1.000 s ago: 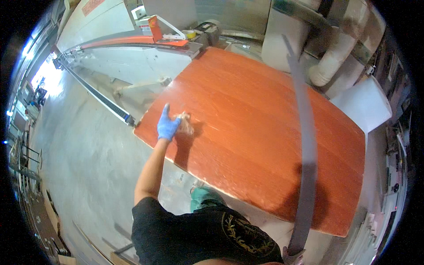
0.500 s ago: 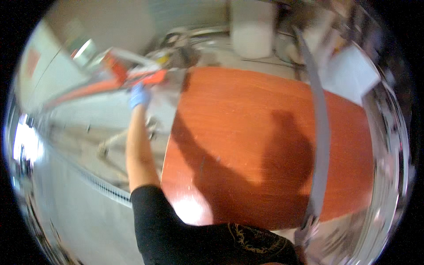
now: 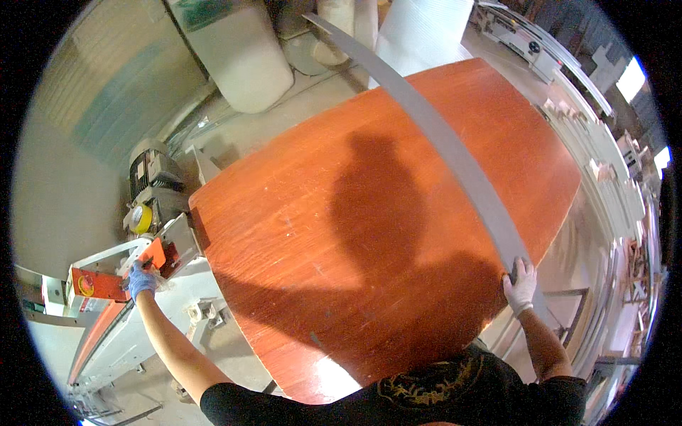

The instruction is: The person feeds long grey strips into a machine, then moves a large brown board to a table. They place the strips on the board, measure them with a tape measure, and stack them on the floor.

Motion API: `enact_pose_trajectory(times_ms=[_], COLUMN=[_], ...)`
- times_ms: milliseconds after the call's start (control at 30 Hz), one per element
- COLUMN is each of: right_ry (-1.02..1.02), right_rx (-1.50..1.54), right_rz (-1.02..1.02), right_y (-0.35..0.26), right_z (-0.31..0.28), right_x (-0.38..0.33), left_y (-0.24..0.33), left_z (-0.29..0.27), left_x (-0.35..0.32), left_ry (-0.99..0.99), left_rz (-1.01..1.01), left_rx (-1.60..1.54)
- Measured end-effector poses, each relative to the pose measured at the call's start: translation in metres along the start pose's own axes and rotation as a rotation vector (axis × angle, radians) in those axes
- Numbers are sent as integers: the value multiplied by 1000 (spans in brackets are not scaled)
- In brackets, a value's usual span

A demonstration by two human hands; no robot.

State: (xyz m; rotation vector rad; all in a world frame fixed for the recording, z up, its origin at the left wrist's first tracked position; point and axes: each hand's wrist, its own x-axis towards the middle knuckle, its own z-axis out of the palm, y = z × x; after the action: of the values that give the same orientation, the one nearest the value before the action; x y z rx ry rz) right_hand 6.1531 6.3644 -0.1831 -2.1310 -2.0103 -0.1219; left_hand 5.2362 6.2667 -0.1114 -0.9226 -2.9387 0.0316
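Note:
A long grey strip (image 3: pixel 455 160) arches across a reddish-brown wood-grain board (image 3: pixel 284 213), from the far side to the near right. My right hand (image 3: pixel 523 284), in a pale glove, is closed on the strip near its near end. Out to the left, my left hand (image 3: pixel 141 282), in a blue glove, reaches to a machine with an orange guard (image 3: pixel 154 250). Its fingers are bent around a small dark part there, which I cannot make out. The board lies flat between my arms, with my shadow on it.
An electric motor (image 3: pixel 150 170) and a yellow round item (image 3: pixel 141 219) sit behind the machine's end. Beyond the board stand a pale rounded bin or sack (image 3: pixel 245 64) and a white wrapped roll (image 3: pixel 419 35). Long pale strips (image 3: pixel 604 192) are stacked along the right.
The view has swung to the right. My right hand and the strip now show higher in the picture, and my left hand stays at the machine by the orange guard.

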Motion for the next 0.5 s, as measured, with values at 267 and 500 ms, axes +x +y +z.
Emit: enact_pose_trajectory(times_ms=[267,500], right_ry=[-21,59], right_rx=[54,62], right_rz=[64,-63], right_y=[-12,-15], right_z=[1,1], right_x=[16,20], left_y=[-18,13], left_z=[22,41], left_x=[-17,-80], left_ry=[119,416], left_rz=[54,443], left_rx=[54,-617])
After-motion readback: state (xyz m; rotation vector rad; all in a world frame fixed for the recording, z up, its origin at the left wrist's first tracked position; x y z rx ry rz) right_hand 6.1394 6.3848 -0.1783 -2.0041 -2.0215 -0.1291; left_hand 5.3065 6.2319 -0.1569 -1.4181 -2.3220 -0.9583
